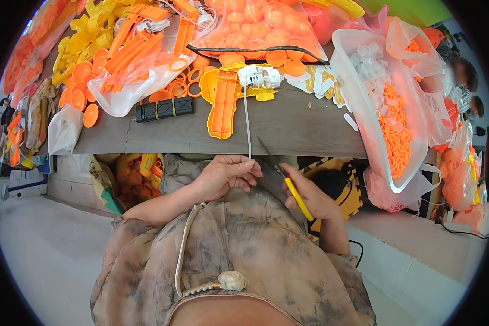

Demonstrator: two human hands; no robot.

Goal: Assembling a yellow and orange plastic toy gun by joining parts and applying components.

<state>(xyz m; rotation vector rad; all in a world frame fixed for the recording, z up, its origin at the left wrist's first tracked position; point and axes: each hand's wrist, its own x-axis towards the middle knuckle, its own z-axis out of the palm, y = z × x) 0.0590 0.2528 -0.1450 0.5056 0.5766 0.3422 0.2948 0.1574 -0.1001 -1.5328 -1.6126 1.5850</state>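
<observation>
Near the table's front edge, my left hand [232, 175] pinches the lower end of a thin white tube [248, 122]. The tube runs up to a white mechanism [259, 77] with small dark parts. That mechanism lies on a yellow toy-gun shell half [212, 87], which has a ribbed orange handle piece [223, 103] in its grip. To the right of the tube's end, my right hand [313, 196] is closed round a yellow-handled tool [298, 198] with narrow dark metal tips; whether it is scissors or pliers cannot be told. Its tips are apart from the tube.
Behind the shell lies a clear bag of orange balls [255, 27]. At left are orange discs [81, 73], yellow parts [84, 41] and a banded black block [164, 110]. A translucent bin [358, 103] at right holds orange and clear pieces. A sack [104, 187] stands below the table.
</observation>
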